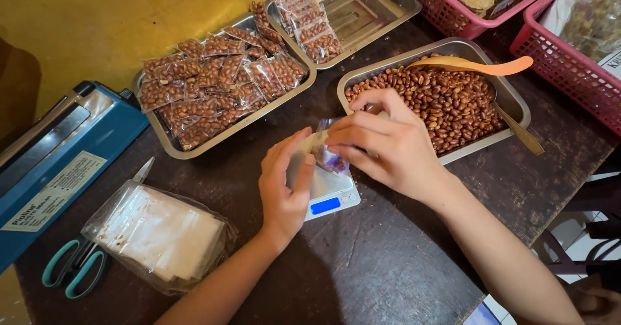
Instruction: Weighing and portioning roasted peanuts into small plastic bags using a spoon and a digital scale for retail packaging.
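Dark wooden surface (388,267) carries: three steel trays (362,5), pocket scale (330,195), blue heat sealer (58,150), scissors (74,267), bag stack (162,234), pink baskets (569,66).

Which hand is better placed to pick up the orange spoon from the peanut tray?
Probably the right hand: it lies against the peanut tray, nearer the orange spoon. The left hand sits further off, beside the small scale.

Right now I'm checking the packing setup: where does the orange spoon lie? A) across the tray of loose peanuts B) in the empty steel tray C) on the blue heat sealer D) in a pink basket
A: the orange spoon rests across the far rim of the tray of loose peanuts, beside a pink basket.
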